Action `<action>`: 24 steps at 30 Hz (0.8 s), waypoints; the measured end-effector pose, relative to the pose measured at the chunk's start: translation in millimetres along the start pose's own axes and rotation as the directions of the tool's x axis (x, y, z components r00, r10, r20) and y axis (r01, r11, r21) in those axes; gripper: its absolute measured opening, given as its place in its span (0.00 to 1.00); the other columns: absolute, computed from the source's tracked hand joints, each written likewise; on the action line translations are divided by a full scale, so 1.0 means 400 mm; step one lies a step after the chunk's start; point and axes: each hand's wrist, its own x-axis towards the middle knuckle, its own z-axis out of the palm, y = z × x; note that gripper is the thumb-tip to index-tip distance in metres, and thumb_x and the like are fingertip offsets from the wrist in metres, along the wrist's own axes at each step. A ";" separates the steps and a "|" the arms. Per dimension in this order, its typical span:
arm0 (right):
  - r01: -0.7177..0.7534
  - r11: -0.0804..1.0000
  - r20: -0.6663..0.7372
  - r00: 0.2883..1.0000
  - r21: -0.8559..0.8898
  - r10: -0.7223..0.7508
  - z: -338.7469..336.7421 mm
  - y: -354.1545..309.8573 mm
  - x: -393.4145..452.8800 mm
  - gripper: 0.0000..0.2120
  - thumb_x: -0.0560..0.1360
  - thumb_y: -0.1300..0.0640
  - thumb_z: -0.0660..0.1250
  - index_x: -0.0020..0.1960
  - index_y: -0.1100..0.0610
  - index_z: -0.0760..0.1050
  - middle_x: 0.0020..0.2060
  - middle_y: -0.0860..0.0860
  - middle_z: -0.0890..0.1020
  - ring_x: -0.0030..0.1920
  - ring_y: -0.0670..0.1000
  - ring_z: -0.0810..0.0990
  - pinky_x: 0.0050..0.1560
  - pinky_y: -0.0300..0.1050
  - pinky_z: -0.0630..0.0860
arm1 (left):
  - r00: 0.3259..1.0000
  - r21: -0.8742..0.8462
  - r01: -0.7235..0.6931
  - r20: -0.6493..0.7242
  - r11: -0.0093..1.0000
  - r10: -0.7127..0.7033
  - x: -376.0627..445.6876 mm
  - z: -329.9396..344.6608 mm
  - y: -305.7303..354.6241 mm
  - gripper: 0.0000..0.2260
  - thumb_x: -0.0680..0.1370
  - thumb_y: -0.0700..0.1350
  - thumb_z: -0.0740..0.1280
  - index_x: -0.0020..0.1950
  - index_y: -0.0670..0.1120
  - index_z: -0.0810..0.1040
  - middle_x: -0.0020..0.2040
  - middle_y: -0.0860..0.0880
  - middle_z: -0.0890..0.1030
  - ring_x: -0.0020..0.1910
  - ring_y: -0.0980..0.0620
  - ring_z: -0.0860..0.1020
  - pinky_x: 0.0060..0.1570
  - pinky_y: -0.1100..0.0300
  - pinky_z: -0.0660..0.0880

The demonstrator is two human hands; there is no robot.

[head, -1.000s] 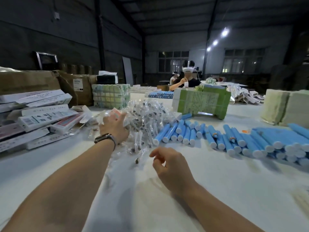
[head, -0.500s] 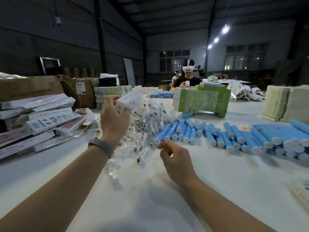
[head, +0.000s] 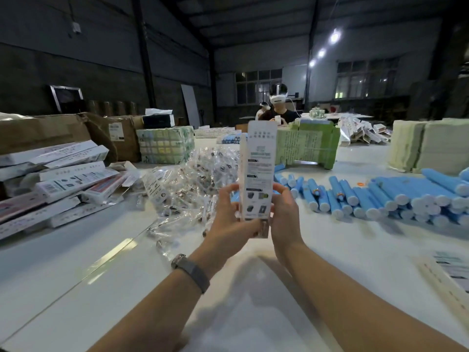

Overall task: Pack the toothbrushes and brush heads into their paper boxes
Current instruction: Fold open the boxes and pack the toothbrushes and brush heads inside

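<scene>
Two hands gripping one paper toothbrush box (head: 258,171) upright above table (head: 253,288): left hand (head: 229,219) and right hand (head: 284,214) curling round lower end, long axis vertical. Blue toothbrushes (head: 380,196) lying nearer right hand; bagged brush heads (head: 187,179) nearer left.

Print on the upright paper box (head: 258,171) too blurred to read.

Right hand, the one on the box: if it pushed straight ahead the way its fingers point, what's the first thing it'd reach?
Probably the blue toothbrush handles lying right behind the right hand, which grips the upright paper box; depth from this view is uncertain.
</scene>
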 end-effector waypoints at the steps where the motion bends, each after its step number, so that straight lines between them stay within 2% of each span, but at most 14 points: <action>1: -0.004 1.000 0.026 1.000 -0.011 0.004 -0.001 -0.008 0.002 0.17 0.70 0.54 0.60 0.57 0.56 0.76 0.46 0.56 0.85 0.44 0.54 0.85 0.37 0.50 0.81 | 0.998 0.038 -0.048 0.045 0.998 0.047 -0.006 0.001 -0.005 0.33 0.66 0.35 0.70 0.63 0.61 0.63 0.54 0.48 0.83 0.46 0.54 0.84 0.41 0.54 0.82; 3: 0.005 0.999 0.103 0.995 -0.043 -0.001 -0.002 -0.019 0.002 0.20 0.69 0.54 0.60 0.56 0.61 0.78 0.46 0.58 0.85 0.44 0.55 0.85 0.37 0.48 0.81 | 0.991 0.024 -0.104 0.085 0.994 0.101 -0.012 0.013 -0.011 0.33 0.67 0.37 0.68 0.66 0.59 0.60 0.50 0.58 0.84 0.49 0.57 0.84 0.43 0.56 0.82; 4: 0.015 0.998 0.150 0.989 -0.053 -0.006 -0.002 -0.021 0.002 0.18 0.70 0.55 0.60 0.55 0.62 0.79 0.45 0.58 0.85 0.44 0.55 0.85 0.37 0.46 0.81 | 0.993 0.000 -0.104 0.062 0.995 0.103 -0.012 0.017 -0.011 0.33 0.68 0.39 0.68 0.67 0.58 0.59 0.50 0.59 0.83 0.49 0.58 0.84 0.43 0.58 0.81; 7: 0.053 0.993 0.263 0.965 -0.103 -0.025 -0.007 -0.041 0.012 0.13 0.72 0.65 0.59 0.50 0.64 0.79 0.45 0.58 0.85 0.46 0.56 0.85 0.44 0.45 0.82 | 0.991 -0.002 -0.100 -0.086 0.995 0.100 -0.004 0.014 -0.006 0.27 0.71 0.47 0.75 0.66 0.53 0.66 0.54 0.53 0.82 0.51 0.56 0.83 0.43 0.63 0.79; 9: 0.089 0.979 0.326 0.945 -0.184 -0.025 -0.017 -0.063 0.027 0.12 0.71 0.69 0.60 0.48 0.60 0.79 0.44 0.56 0.86 0.46 0.54 0.85 0.45 0.43 0.81 | 0.981 0.053 -0.105 -0.157 0.993 0.112 -0.001 0.006 -0.007 0.21 0.72 0.45 0.77 0.60 0.51 0.72 0.54 0.49 0.82 0.52 0.50 0.83 0.43 0.64 0.78; 11: 0.122 0.944 0.308 0.951 -0.308 -0.022 -0.035 -0.080 0.047 0.12 0.69 0.66 0.61 0.45 0.56 0.80 0.41 0.53 0.85 0.43 0.48 0.83 0.43 0.42 0.79 | 0.979 0.085 -0.100 -0.172 0.991 0.113 -0.005 0.012 -0.008 0.19 0.71 0.41 0.78 0.57 0.48 0.74 0.53 0.47 0.83 0.50 0.49 0.82 0.41 0.65 0.78; 13: 0.129 0.890 0.193 0.980 -0.437 -0.047 -0.064 -0.083 0.078 0.10 0.70 0.62 0.62 0.43 0.52 0.81 0.38 0.48 0.83 0.40 0.44 0.79 0.43 0.43 0.74 | 0.984 0.069 -0.109 -0.133 0.992 0.117 -0.017 0.024 -0.003 0.22 0.68 0.43 0.76 0.58 0.49 0.72 0.50 0.48 0.82 0.45 0.51 0.81 0.39 0.64 0.78; 14: 0.132 0.837 0.123 0.989 -0.532 -0.077 -0.084 -0.081 0.100 0.08 0.72 0.61 0.63 0.44 0.51 0.81 0.39 0.47 0.82 0.40 0.45 0.79 0.45 0.44 0.72 | 0.989 0.034 -0.124 -0.079 0.992 0.126 -0.022 0.029 -0.002 0.24 0.67 0.43 0.73 0.60 0.50 0.69 0.47 0.50 0.83 0.42 0.53 0.80 0.39 0.63 0.79; 15: 0.130 0.726 0.068 0.991 -0.675 -0.114 -0.108 -0.078 0.123 0.08 0.74 0.59 0.64 0.46 0.51 0.80 0.42 0.47 0.83 0.43 0.47 0.78 0.47 0.43 0.71 | 0.991 0.005 -0.136 -0.002 0.991 0.136 -0.027 0.033 -0.003 0.26 0.67 0.42 0.72 0.60 0.53 0.66 0.45 0.52 0.83 0.40 0.54 0.80 0.39 0.62 0.80; 17: 0.082 0.350 0.033 0.989 -0.933 -0.142 -0.164 -0.072 0.158 0.11 0.76 0.56 0.63 0.57 0.50 0.79 0.53 0.51 0.82 0.54 0.53 0.77 0.53 0.46 0.72 | 0.980 0.002 -0.137 0.147 0.991 0.135 -0.037 0.043 -0.008 0.29 0.66 0.41 0.73 0.59 0.58 0.62 0.44 0.53 0.84 0.38 0.56 0.81 0.39 0.63 0.79; 18: 0.053 0.181 0.029 0.991 -0.982 -0.132 -0.195 -0.070 0.169 0.15 0.76 0.54 0.62 0.61 0.49 0.77 0.57 0.52 0.80 0.59 0.56 0.75 0.56 0.48 0.72 | 0.974 0.013 -0.126 0.190 0.992 0.121 -0.041 0.047 -0.009 0.30 0.65 0.42 0.76 0.56 0.62 0.62 0.45 0.54 0.84 0.39 0.56 0.82 0.39 0.64 0.79; 20: -0.012 -0.051 -0.008 0.996 -0.999 -0.084 -0.256 -0.069 0.180 0.19 0.77 0.50 0.60 0.67 0.47 0.72 0.61 0.52 0.78 0.62 0.59 0.72 0.59 0.51 0.70 | 0.976 0.027 -0.117 0.189 0.993 0.110 -0.042 0.051 -0.011 0.29 0.61 0.46 0.80 0.51 0.65 0.66 0.45 0.55 0.84 0.42 0.55 0.84 0.41 0.62 0.80; 22: -0.081 -0.151 -0.082 0.997 -0.985 0.001 -0.301 -0.071 0.180 0.19 0.79 0.46 0.57 0.69 0.45 0.69 0.63 0.52 0.77 0.64 0.59 0.71 0.59 0.52 0.70 | 0.980 0.050 -0.146 0.144 0.988 0.138 -0.037 0.052 -0.013 0.27 0.60 0.46 0.81 0.48 0.64 0.70 0.45 0.56 0.83 0.44 0.55 0.84 0.41 0.60 0.81; 24: -0.084 -0.182 -0.096 0.994 -0.980 0.055 -0.322 -0.069 0.179 0.17 0.80 0.47 0.55 0.66 0.48 0.71 0.62 0.54 0.77 0.63 0.59 0.70 0.58 0.51 0.71 | 0.978 0.052 -0.176 0.123 0.983 0.169 -0.035 0.050 -0.016 0.26 0.63 0.41 0.81 0.47 0.65 0.73 0.47 0.57 0.84 0.46 0.55 0.84 0.40 0.62 0.81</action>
